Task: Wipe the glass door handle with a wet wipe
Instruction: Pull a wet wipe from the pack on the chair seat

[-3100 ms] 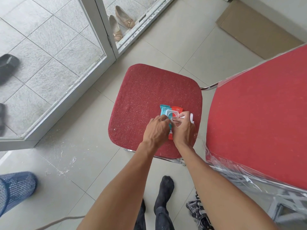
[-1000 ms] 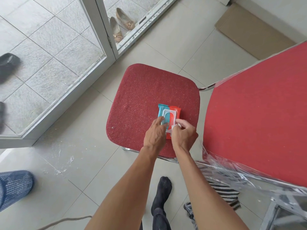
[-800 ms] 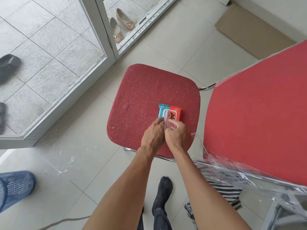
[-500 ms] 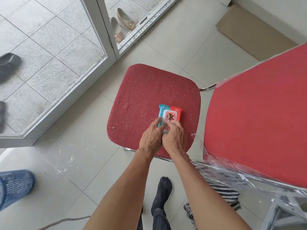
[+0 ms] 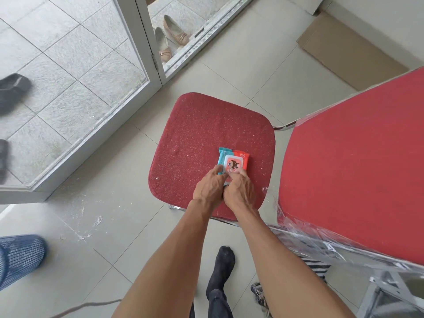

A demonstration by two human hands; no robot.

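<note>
Head view, looking down at my own forearms over a tiled floor. A small teal and orange wet wipe pack lies flat on a red padded seat, towards its near right part.

What has changed: a second ago the pack's white flip lid stood open. It now lies shut, with its cartoon face showing.

My left hand grips the pack at its near left edge, its fingers bent against the side. My right hand sits touching the left one, its fingers curled down over the near end of the lid. I cannot tell whether they press the lid or pinch a wipe beneath, since the hand hides them.

The glass door stands well apart, up and to the left. Its handle is out of view.

I judge the pack to be resealed. The wiping itself is not yet begun. I would next check that a wipe is in hand, then turn to the door.
</note>
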